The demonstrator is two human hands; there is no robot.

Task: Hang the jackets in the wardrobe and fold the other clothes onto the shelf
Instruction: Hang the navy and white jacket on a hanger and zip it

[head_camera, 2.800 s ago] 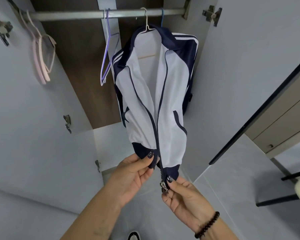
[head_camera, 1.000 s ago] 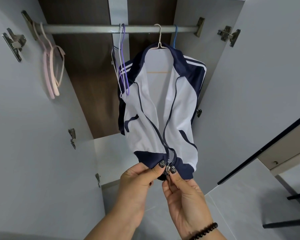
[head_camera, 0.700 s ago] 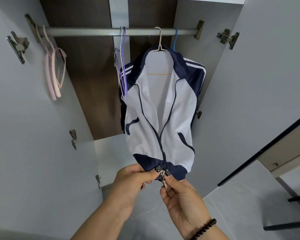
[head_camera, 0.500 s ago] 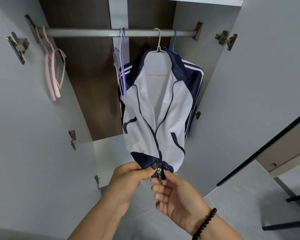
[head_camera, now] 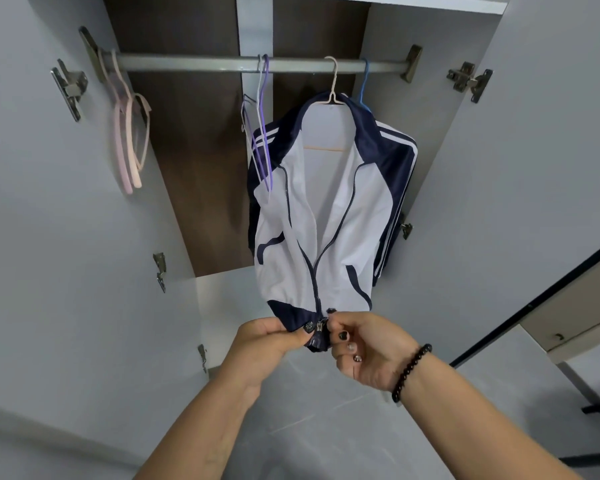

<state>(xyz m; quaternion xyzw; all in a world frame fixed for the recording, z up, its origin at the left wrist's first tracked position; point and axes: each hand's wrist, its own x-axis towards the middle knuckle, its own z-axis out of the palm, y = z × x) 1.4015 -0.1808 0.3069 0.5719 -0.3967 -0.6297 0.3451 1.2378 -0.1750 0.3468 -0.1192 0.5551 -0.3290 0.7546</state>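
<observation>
White-and-navy jacket hangs on a white hanger toward the right end of the wardrobe rail. Left hand pinches the navy hem beside the zipper; right hand pinches the zipper pull.

My forearms are bare, no sleeves. Dark polish with small pale specks covers my nails, and a black bead bracelet circles my right wrist.

jacket: showing smooth white and navy cloth
rail: looking like matt grey metal
wardrobe back: showing dark wood grain
hinges: gleaming, metal
</observation>
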